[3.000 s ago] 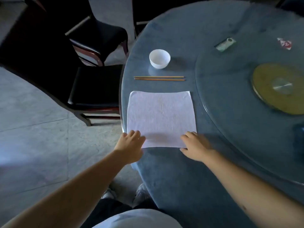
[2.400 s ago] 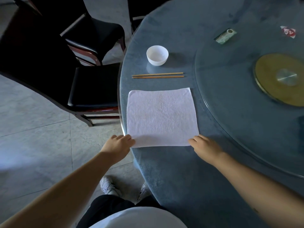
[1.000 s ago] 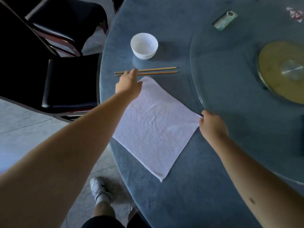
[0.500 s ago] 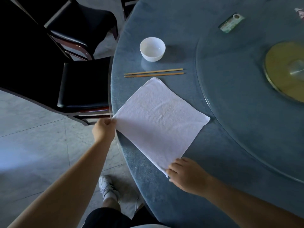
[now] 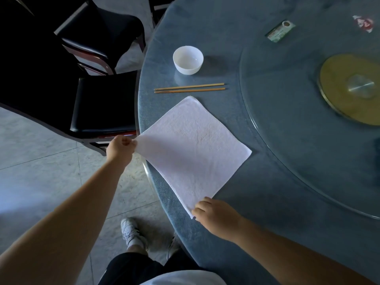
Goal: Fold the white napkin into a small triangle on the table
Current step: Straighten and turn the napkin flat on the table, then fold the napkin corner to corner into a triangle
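The white napkin (image 5: pixel 193 149) lies unfolded as a diamond on the round blue table (image 5: pixel 257 182), one corner pointing at the chopsticks. My left hand (image 5: pixel 121 150) pinches the napkin's left corner at the table's edge and has it lifted slightly off the cloth. My right hand (image 5: pixel 216 218) rests on the near corner, fingers curled over it and pressing it to the table. The right and far corners lie flat and free.
A pair of chopsticks (image 5: pixel 189 88) and a white bowl (image 5: pixel 188 59) sit beyond the napkin. A glass turntable (image 5: pixel 308 120) with a gold hub (image 5: pixel 353 87) fills the right. A small green pack (image 5: pixel 279 31) lies far back. Black chairs (image 5: pixel 102 103) stand left of the table.
The napkin was turned from square-on to a diamond. Over the last half second my left hand raised the left corner a little; my right hand stays on the near corner.
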